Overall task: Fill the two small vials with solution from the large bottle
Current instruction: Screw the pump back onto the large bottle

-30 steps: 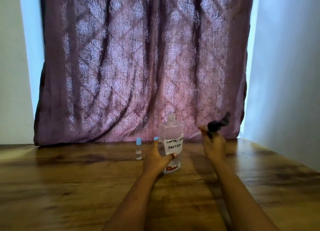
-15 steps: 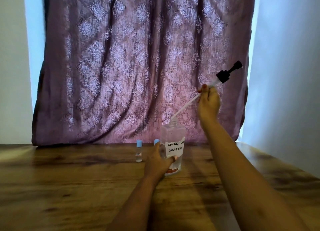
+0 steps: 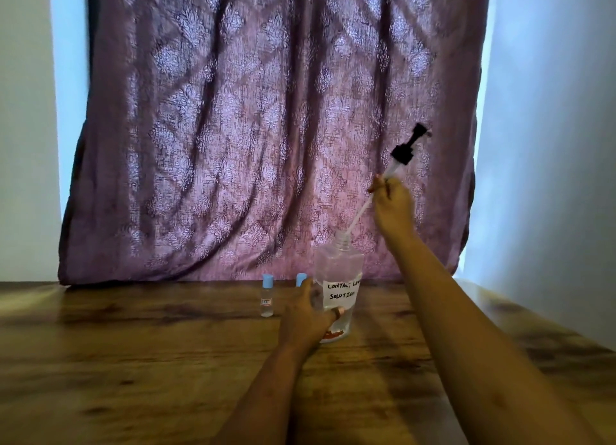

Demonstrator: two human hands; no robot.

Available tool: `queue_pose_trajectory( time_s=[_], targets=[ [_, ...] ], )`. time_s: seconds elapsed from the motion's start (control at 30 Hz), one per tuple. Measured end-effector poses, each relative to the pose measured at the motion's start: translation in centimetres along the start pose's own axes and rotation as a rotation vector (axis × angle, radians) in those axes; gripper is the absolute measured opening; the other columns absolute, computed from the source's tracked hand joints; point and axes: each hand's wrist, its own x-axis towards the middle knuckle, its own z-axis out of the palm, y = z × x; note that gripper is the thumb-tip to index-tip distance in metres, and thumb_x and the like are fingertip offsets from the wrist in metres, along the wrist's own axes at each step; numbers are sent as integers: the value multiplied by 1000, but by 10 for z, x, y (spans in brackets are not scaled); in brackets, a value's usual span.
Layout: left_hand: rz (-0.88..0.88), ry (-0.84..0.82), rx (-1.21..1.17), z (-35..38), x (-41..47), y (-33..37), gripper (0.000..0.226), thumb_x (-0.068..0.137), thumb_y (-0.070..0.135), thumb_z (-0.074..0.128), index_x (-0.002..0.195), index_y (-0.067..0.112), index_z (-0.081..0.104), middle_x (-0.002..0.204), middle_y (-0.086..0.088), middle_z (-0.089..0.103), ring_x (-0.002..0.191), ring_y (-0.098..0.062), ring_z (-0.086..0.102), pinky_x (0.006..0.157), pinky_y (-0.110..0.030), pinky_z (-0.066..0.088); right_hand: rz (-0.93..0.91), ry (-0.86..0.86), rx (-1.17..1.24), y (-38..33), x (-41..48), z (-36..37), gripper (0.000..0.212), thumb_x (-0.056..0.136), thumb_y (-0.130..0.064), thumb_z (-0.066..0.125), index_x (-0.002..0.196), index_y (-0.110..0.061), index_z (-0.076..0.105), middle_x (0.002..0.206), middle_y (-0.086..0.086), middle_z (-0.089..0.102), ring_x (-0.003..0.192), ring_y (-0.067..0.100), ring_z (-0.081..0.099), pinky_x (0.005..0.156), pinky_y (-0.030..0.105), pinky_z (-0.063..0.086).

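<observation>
View: one wide-angle camera, worn on the head.
Facing: forward and slightly down, square to the curtain [image 3: 266,128].
Nearness: close; worktop [image 3: 133,361] below the curtain fills the lower frame.
</observation>
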Motion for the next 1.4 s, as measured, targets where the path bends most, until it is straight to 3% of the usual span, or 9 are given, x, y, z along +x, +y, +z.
queue_pose_trajectory(
  time_s=[0.23,0.37,0.5,0.7,0.83,0.97,1.07,1.3,1.4],
  targets=[
    [-4,-9,28,2,1,-1,76,68,40,83,132,30,44,128,6,66,117,-16,63,92,-43,59,145,-306,-36,32,-37,16,27,92,-30,54,74,-10,60,61,-2,49,55,9,43,54,23,33],
    [38,-3,25,3,2,-2,69,73,36,82,131,30,46,125,8,66,114,-14,62,93,-42,57,231,-389,127,43,-51,17,27,86,-32,62,109,-19,60,98,-7,63,89,7,58,77,25,46],
    [49,-38,4,6,4,-4,56,72,38,84,118,33,52,119,10,68,107,-9,62,92,-42,58,261,-271,317,43,-56,18,34,85,-15,64,117,-15,54,94,-11,62,87,1,58,75,16,46],
    [-28,-123,-131,9,10,-5,63,66,30,89,120,28,57,120,4,70,111,-16,65,95,-46,57,339,-238,447,47,-55,16,27,91,-16,54,118,-13,58,114,8,64,104,25,61,92,40,49],
    [-94,-177,-213,10,14,-7,82,46,45,88,119,28,53,123,0,67,114,-22,64,93,-49,57,302,-235,460,51,-52,18,22,88,-12,58,110,-13,60,107,8,65,95,20,62,84,30,52],
    [-112,-213,-214,11,14,-6,65,68,23,87,120,24,48,122,-2,67,113,-22,64,93,-48,58,246,-195,431,54,-52,23,34,80,-13,69,109,-12,51,97,0,64,85,13,63,66,14,51],
    [-112,-220,-226,11,13,-6,60,72,18,86,119,21,48,119,-3,68,112,-22,65,91,-47,59,218,-200,378,57,-54,27,38,81,-17,69,111,-15,46,98,1,62,85,14,62,66,17,50],
    [-79,-237,-235,13,15,-7,79,47,43,89,115,25,52,117,-2,70,110,-22,67,92,-49,58,222,-277,499,61,-60,13,23,92,-10,52,114,-16,53,112,4,61,103,19,59,88,30,49],
    [-67,-259,-239,13,15,-9,81,44,46,88,114,27,52,118,-3,70,110,-23,67,92,-50,58,195,-285,534,59,-63,9,21,92,-8,50,107,-22,55,106,-3,63,99,15,61,85,27,50]
  ],
)
